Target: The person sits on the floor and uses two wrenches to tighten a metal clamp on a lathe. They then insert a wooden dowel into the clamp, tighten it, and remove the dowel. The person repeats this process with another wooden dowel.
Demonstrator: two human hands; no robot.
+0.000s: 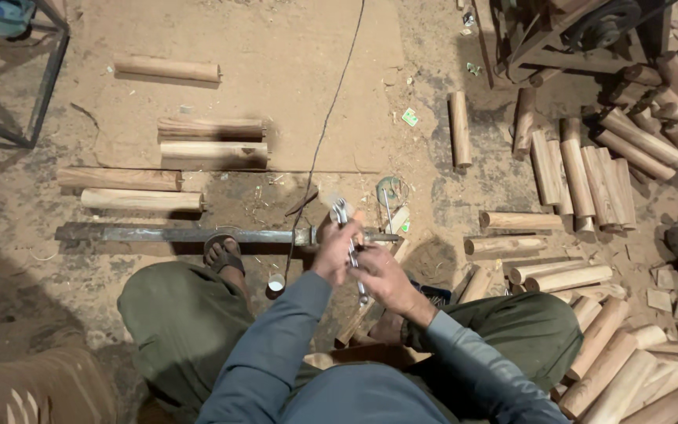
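Note:
Both hands meet in front of me over the ground. My left hand (pixel 335 250) and my right hand (pixel 382 276) together grip a metal wrench (pixel 345 224), whose shiny jaw end sticks up above my left fingers. Just beyond the hands lies a long dark metal bar (pixel 174 234) with a clamp-like fitting near its right end. My left foot in a sandal (pixel 223 255) rests on that bar.
Turned wooden logs (pixel 213 153) lie in rows to the left on a flat board. Many more logs (pixel 590 177) are heaped at the right and lower right. A machine frame (pixel 559 39) stands top right. A thin cable (pixel 331 118) crosses the dusty floor.

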